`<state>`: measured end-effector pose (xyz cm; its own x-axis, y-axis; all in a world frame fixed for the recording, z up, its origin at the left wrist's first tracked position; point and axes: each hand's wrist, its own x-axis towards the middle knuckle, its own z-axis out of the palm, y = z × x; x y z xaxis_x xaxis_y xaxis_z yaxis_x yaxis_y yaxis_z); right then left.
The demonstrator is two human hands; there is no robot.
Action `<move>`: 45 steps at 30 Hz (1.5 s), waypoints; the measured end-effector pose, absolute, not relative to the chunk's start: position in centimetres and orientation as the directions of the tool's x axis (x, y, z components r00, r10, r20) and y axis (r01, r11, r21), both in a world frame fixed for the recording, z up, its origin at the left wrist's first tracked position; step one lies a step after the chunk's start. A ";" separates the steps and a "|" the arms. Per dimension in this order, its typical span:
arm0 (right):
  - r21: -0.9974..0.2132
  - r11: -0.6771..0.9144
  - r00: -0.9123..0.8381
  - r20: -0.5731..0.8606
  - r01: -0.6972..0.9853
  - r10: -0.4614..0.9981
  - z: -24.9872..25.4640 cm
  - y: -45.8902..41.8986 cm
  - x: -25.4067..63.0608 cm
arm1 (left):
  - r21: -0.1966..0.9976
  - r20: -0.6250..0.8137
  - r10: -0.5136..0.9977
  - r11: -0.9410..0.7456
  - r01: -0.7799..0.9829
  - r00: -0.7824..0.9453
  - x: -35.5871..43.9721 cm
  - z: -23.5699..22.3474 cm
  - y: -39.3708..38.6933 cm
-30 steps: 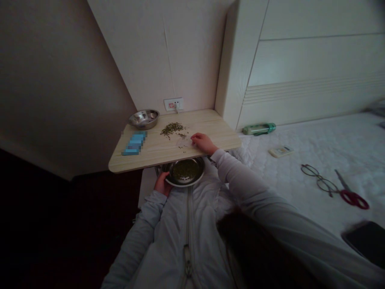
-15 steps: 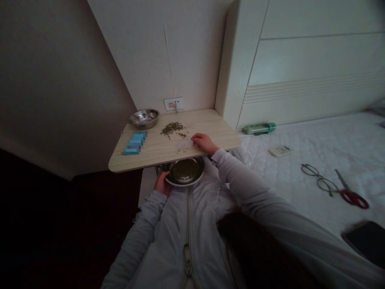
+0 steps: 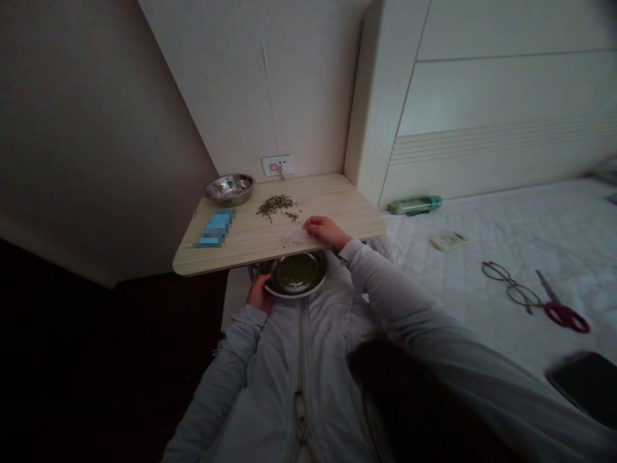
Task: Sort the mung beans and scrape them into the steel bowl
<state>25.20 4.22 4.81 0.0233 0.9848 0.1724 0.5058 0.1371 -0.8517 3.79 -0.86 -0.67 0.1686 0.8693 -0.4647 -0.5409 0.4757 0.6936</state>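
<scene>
My left hand [image 3: 260, 294] grips the left rim of a metal bowl [image 3: 315, 287], its fingers curled there. The bowl sits in my lap under the table's front edge, with small green grains [image 3: 295, 267] lying in it. Over the table's front right part, my right hand [image 3: 324, 229] pinches a thin, translucent, rounded piece of plastic [image 3: 292, 236] flat against the tabletop. A few loose grains lie by the plastic's front edge. Behind it spreads a pile of green grains, perhaps mung beans [image 3: 276, 205].
On the wooden table [image 3: 241, 254] stand a second metal bowl [image 3: 230, 190] and a blurred blue phone-like object [image 3: 215, 228]. A wall socket [image 3: 277, 166] sits behind. The bed to the right bears a green bottle [image 3: 415, 205], a remote [image 3: 450, 241], glasses [image 3: 511, 286], scissors [image 3: 563, 308] and a dark object [image 3: 585, 386].
My right hand has shifted slightly left with the plastic piece. Fewer loose grains show by the table's front edge. My left hand and the bowl stay in place.
</scene>
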 end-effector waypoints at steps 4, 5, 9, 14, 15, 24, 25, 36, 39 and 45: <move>-0.874 0.130 0.036 0.165 0.468 0.986 4.7 4.3 25.2 | 0.697 -0.478 0.865 0.478 -0.535 0.150 3.8 -0.5 -0.9; -0.876 0.129 0.042 0.167 0.464 0.985 4.7 4.3 25.2 | 0.698 -0.477 0.866 0.475 -0.536 0.146 3.9 -0.5 -0.9; -0.879 0.156 0.031 0.191 0.450 0.981 4.5 4.4 25.2 | 0.697 -0.459 0.871 0.474 -0.537 0.173 3.9 -0.5 -0.9; -0.888 0.149 0.008 0.170 0.435 0.985 4.5 4.4 25.3 | 0.696 -0.453 0.874 0.469 -0.544 0.174 3.9 -0.8 -0.8; -0.888 0.150 0.005 0.169 0.435 0.986 4.5 4.4 25.3 | 0.692 -0.456 0.873 0.471 -0.547 0.175 3.8 -0.9 -0.7; -0.883 0.139 0.003 0.157 0.448 0.988 4.8 4.2 25.2 | 0.682 -0.469 0.866 0.480 -0.551 0.175 3.7 -1.0 -0.6; -0.887 0.139 0.003 0.156 0.440 0.988 4.8 4.2 25.2 | 0.684 -0.468 0.867 0.478 -0.552 0.170 3.7 -1.0 -0.6; -0.877 0.142 0.104 0.212 0.459 0.972 4.7 4.3 25.2 | 0.673 -0.477 0.863 0.480 -0.563 0.166 3.5 -1.5 -0.4; -0.856 0.128 0.070 0.187 0.501 0.980 4.8 4.1 25.1 | 0.677 -0.483 0.860 0.485 -0.554 0.162 3.5 -1.7 -0.2; -0.871 0.134 0.047 0.177 0.473 0.983 4.8 4.1 25.2 | 0.674 -0.475 0.863 0.481 -0.561 0.169 3.7 -1.4 -0.4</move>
